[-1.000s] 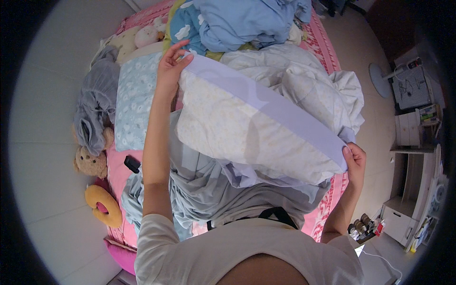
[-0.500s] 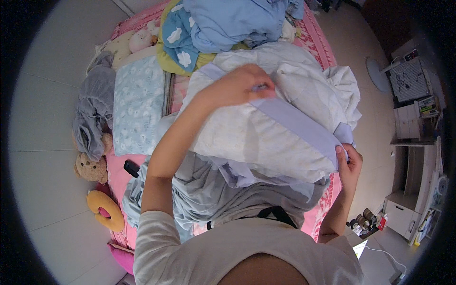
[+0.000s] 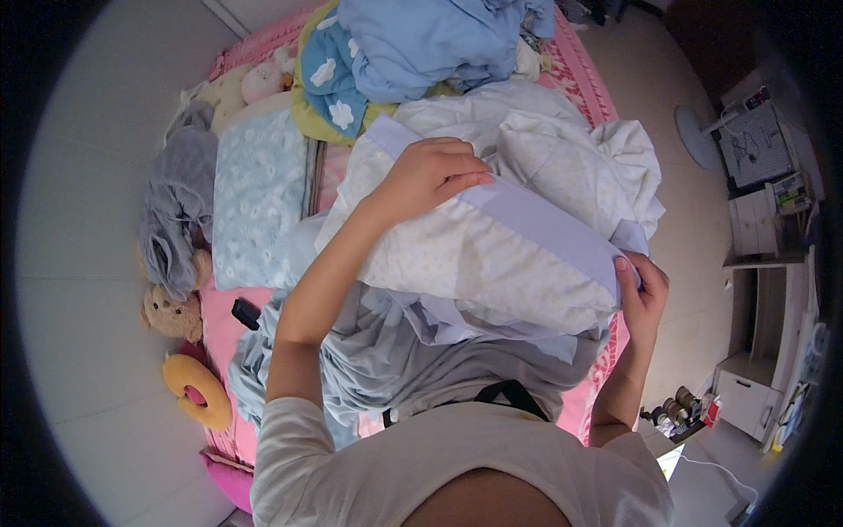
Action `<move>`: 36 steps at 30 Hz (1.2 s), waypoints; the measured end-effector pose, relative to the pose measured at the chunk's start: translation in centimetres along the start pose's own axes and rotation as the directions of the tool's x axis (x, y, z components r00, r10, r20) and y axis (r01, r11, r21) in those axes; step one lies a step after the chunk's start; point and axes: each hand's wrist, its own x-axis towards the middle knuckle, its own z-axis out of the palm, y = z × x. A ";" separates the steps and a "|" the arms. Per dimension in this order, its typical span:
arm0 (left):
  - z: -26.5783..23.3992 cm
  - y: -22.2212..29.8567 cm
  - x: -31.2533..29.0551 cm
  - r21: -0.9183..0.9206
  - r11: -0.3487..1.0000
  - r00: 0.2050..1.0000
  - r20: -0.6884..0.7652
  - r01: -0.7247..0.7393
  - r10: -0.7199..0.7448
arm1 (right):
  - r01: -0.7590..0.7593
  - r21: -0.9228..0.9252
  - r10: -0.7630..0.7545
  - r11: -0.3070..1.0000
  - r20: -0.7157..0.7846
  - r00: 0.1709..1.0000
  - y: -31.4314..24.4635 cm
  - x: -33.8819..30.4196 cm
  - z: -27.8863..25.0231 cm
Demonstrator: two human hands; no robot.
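Note:
Across my lap lies a bulky white quilt (image 3: 457,250) with a faint pattern and a wide lavender border (image 3: 536,211). My left hand (image 3: 435,176) is closed on the border's upper edge near the quilt's middle, thumb on the near side and fingers over the far side. At the border's right end, my right hand (image 3: 644,285) grips the corner, its thumb on top and the other fingers partly hidden by the cloth. More loose white folds (image 3: 571,149) of bedding are heaped beyond the border. Below it, a lavender flap (image 3: 439,321) hangs out.
Grey-blue cloth (image 3: 369,338) covers my legs on a pink bed (image 3: 224,307). To the left are a folded light-blue blanket (image 3: 259,202), a teddy bear (image 3: 171,312), an orange neck pillow (image 3: 189,382) and a small black object (image 3: 246,313). Blue bedding (image 3: 430,44) is piled at the far side.
My left hand has gone from a blurred, fist-like pose to fingers laid over the border's edge, slightly to the left. My right hand keeps its grip on the corner, barely moved.

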 end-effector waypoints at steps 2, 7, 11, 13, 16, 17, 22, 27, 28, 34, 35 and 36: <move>0.1 0.6 0.2 0.015 1.000 0.996 -0.085 -0.013 0.015 | -0.015 -0.002 0.015 1.000 0.002 1.000 -0.1 -0.1 0.0; -0.4 0.5 0.6 0.031 1.000 0.996 -0.090 0.005 -0.002 | 0.048 -0.028 -0.048 0.998 0.015 0.999 0.3 -0.5 -0.2; -1.3 -3.1 -0.9 0.234 0.972 0.999 0.007 0.032 -0.035 | -0.011 0.035 0.010 0.999 0.009 1.000 0.4 -0.5 -0.2; -1.6 -4.1 -1.6 0.186 0.976 0.993 -0.041 0.114 -0.108 | -0.043 0.049 0.042 0.998 0.011 0.999 0.6 -0.7 -0.1; -1.3 -5.0 -2.1 0.150 0.982 0.992 -0.059 0.119 -0.111 | -0.036 0.030 0.036 0.999 -0.001 0.999 0.4 -0.6 -0.1; -1.1 -5.3 -2.2 0.144 0.984 0.994 -0.057 0.102 -0.094 | -0.023 0.028 0.023 0.999 -0.001 1.000 0.4 -0.6 -0.1; -1.2 -7.1 -2.9 0.312 0.943 0.989 -0.118 0.117 -0.084 | 0.008 0.042 -0.006 0.999 -0.030 1.000 0.4 -0.7 -0.1; -2.1 -7.1 -3.5 0.033 0.966 0.946 -0.216 0.255 -0.242 | -0.068 0.054 0.071 0.996 -0.057 0.996 1.1 -0.9 -0.1; -2.1 -6.2 -3.6 -0.091 0.940 0.920 -0.192 0.329 -0.341 | -0.097 0.056 0.101 0.994 -0.065 0.993 1.2 -0.9 0.0; -3.7 -5.0 -4.0 0.351 0.924 0.986 -0.116 0.150 -0.115 | 0.013 0.016 -0.010 1.000 -0.164 0.986 0.8 -0.4 0.5; -3.9 -4.6 -4.0 0.418 0.902 0.992 -0.098 0.110 -0.076 | 0.024 0.006 -0.022 1.000 -0.179 0.984 0.9 -0.4 0.6; -4.1 -4.6 -4.3 0.419 0.899 0.991 -0.093 0.124 -0.094 | 0.037 -0.003 -0.037 0.999 -0.193 0.981 0.9 -0.4 0.6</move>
